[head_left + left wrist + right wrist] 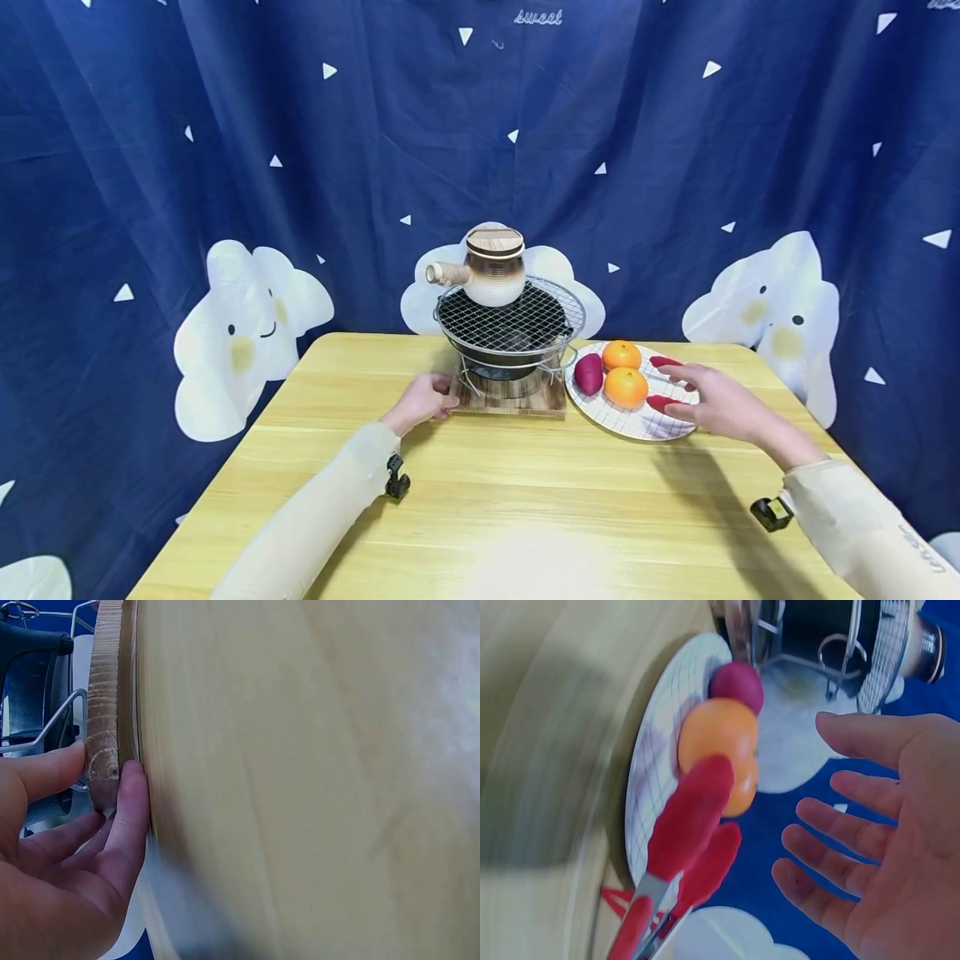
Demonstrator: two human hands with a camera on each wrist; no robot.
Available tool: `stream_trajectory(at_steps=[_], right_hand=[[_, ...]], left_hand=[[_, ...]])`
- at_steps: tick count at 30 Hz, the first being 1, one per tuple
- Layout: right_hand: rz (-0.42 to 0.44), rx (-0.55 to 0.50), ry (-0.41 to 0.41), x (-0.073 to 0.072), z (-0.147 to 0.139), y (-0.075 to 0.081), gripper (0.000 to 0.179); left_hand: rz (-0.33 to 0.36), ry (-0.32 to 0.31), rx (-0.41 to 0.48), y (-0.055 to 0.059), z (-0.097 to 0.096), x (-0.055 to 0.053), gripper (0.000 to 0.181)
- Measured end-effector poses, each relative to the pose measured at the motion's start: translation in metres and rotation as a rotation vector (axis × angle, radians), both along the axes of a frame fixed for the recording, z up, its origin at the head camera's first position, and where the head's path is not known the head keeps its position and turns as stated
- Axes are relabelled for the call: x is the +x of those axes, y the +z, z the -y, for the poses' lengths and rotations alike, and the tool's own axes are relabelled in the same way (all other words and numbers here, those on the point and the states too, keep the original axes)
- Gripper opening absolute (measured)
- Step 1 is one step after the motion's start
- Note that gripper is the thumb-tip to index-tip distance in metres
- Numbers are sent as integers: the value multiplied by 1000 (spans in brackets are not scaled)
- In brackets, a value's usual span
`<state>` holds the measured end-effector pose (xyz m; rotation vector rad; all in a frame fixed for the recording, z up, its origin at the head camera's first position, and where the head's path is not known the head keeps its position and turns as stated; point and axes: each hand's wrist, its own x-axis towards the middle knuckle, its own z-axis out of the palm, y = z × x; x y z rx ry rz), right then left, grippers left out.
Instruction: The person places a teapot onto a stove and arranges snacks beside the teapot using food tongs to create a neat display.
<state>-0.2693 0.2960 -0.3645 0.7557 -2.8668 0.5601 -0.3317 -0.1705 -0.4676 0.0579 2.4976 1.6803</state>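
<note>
I saw a left hand [422, 402] pinching the corner of a wooden board [103, 697] beneath a round grill [517, 329]; the left-wrist view showed its thumb on top. In the head view, the right hand [712, 402] hid all but the red tips of tongs [690, 825] over a plate [652, 427]; the right-wrist view revealed their metal arms, apart from that hand's widely spread fingers.
</note>
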Motion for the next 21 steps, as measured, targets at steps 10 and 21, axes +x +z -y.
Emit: stream_trajectory(at_steps=[10, 21], right_hand=[[24, 42, -54, -6, -33, -1, 65], [48, 38, -88, -15, -69, -14, 75]], left_hand=[[-8, 3, -79, 3, 2, 1, 55], [-4, 13, -108, 6, -2, 4, 53]])
